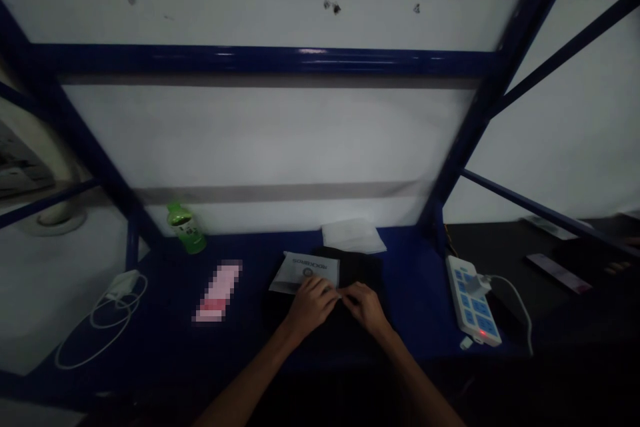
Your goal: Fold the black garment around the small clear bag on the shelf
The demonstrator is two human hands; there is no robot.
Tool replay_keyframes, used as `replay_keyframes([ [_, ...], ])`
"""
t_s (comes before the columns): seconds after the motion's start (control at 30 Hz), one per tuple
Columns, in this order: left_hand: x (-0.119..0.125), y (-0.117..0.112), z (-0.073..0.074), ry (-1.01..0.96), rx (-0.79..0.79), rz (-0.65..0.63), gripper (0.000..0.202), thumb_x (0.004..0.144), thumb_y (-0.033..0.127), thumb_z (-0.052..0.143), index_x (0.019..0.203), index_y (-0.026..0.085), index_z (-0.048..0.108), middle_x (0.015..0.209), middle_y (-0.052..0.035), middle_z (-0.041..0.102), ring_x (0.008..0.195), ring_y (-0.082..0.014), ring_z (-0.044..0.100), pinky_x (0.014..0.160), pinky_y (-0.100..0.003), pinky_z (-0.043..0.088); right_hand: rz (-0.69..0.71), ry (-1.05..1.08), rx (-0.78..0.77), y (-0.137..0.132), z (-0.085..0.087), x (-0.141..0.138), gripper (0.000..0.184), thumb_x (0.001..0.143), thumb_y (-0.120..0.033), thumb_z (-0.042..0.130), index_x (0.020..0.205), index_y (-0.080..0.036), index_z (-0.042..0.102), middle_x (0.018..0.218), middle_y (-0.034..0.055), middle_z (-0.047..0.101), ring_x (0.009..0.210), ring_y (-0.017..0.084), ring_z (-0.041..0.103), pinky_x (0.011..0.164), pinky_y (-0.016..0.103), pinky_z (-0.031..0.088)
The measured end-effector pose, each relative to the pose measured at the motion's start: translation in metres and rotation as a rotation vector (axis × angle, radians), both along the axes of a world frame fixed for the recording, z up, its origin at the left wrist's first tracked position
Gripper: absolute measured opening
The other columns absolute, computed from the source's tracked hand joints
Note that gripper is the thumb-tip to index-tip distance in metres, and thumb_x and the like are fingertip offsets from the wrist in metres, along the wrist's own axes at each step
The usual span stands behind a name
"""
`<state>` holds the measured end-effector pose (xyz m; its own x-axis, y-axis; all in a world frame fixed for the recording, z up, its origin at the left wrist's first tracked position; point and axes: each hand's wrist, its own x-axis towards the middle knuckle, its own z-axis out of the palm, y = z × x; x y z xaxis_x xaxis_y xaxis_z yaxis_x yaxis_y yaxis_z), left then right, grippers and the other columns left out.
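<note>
A pale, flat plastic bag [287, 277] with dark ROCKBROS lettering, upside down from my side, lies on a dark cloth-like item [367, 268] in front of me. My left hand [313, 307] rests over the bag's near right part, thumb and fingers pinched at its corner. Close beside it, my right hand [367, 307] has its fingertips pinched at that same corner. The fingertips of both hands almost meet there. Dim light hides the outline of the dark item beneath.
Behind the bag lies a stack of white sheets or bags [353, 237]. A green bottle [187, 230], a blurred-out pink phone-like rectangle [220, 290] and a white charger cable [117, 303] are on the left. A power strip [473, 300] sits right. Blue frame bars [280, 60] cross above the blue table [415, 320].
</note>
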<state>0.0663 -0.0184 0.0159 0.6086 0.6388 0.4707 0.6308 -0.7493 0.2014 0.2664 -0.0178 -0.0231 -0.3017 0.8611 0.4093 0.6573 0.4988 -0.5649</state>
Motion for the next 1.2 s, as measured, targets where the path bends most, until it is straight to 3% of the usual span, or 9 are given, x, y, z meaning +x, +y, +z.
replay_keyframes([
  [0.17, -0.013, 0.005, -0.001, 0.015, 0.017, 0.011, 0.017, 0.094, 0.019, 0.051, 0.094, 0.023, 0.067, 0.094, -0.0052, 0.066, 0.101, -0.0229, 0.059, 0.091, -0.041, 0.047, -0.023, 0.074, -0.010, 0.000, 0.001, 0.001, 0.030, 0.096, -0.038, 0.045, 0.096, -0.025, 0.072, 0.088, 0.0049, 0.073, 0.082, 0.021, 0.066, 0.078, 0.035, 0.052],
  [0.53, -0.103, 0.013, 0.002, -0.001, 0.163, 0.112, 0.016, 0.093, 0.016, 0.051, 0.095, 0.020, 0.066, 0.097, -0.0044, 0.069, 0.099, -0.0193, 0.062, 0.088, -0.036, 0.050, -0.079, 0.220, 0.011, 0.003, -0.003, 0.006, 0.030, 0.097, -0.037, 0.043, 0.093, -0.023, 0.069, 0.091, 0.0069, 0.071, 0.086, 0.022, 0.067, 0.078, 0.034, 0.053],
  [0.7, -0.127, 0.017, 0.011, 0.005, 0.224, 0.165, 0.016, 0.093, 0.014, 0.051, 0.094, 0.019, 0.066, 0.096, -0.0044, 0.069, 0.097, -0.0196, 0.062, 0.087, -0.036, 0.052, -0.096, 0.242, 0.032, 0.004, -0.005, 0.008, 0.025, 0.096, -0.032, 0.044, 0.093, -0.023, 0.068, 0.089, 0.0062, 0.070, 0.085, 0.022, 0.065, 0.076, 0.033, 0.051],
  [0.9, -0.108, 0.007, 0.010, -0.070, 0.184, 0.263, 0.017, 0.094, 0.015, 0.051, 0.098, 0.019, 0.067, 0.098, -0.0055, 0.068, 0.095, -0.0201, 0.062, 0.088, -0.038, 0.052, -0.119, 0.258, 0.028, 0.002, -0.003, 0.007, 0.021, 0.095, -0.028, 0.046, 0.094, -0.023, 0.067, 0.089, 0.0055, 0.069, 0.084, 0.021, 0.064, 0.077, 0.032, 0.050],
  [1.07, -0.069, -0.008, 0.000, -0.135, 0.111, 0.139, 0.024, 0.096, 0.014, 0.047, 0.107, 0.020, 0.067, 0.101, -0.0052, 0.070, 0.097, -0.0183, 0.064, 0.089, -0.036, 0.054, -0.128, 0.268, 0.025, 0.001, -0.003, 0.006, 0.019, 0.093, -0.029, 0.049, 0.091, -0.022, 0.067, 0.087, 0.0051, 0.069, 0.081, 0.020, 0.065, 0.075, 0.031, 0.050],
  [1.2, -0.050, -0.011, -0.005, -0.182, 0.096, 0.117, 0.028, 0.096, 0.013, 0.045, 0.113, 0.020, 0.067, 0.109, -0.0054, 0.071, 0.104, -0.0183, 0.064, 0.095, -0.037, 0.054, -0.139, 0.273, 0.033, 0.001, -0.003, 0.005, 0.018, 0.092, -0.028, 0.049, 0.092, -0.022, 0.067, 0.085, 0.0048, 0.069, 0.079, 0.020, 0.065, 0.073, 0.030, 0.050],
])
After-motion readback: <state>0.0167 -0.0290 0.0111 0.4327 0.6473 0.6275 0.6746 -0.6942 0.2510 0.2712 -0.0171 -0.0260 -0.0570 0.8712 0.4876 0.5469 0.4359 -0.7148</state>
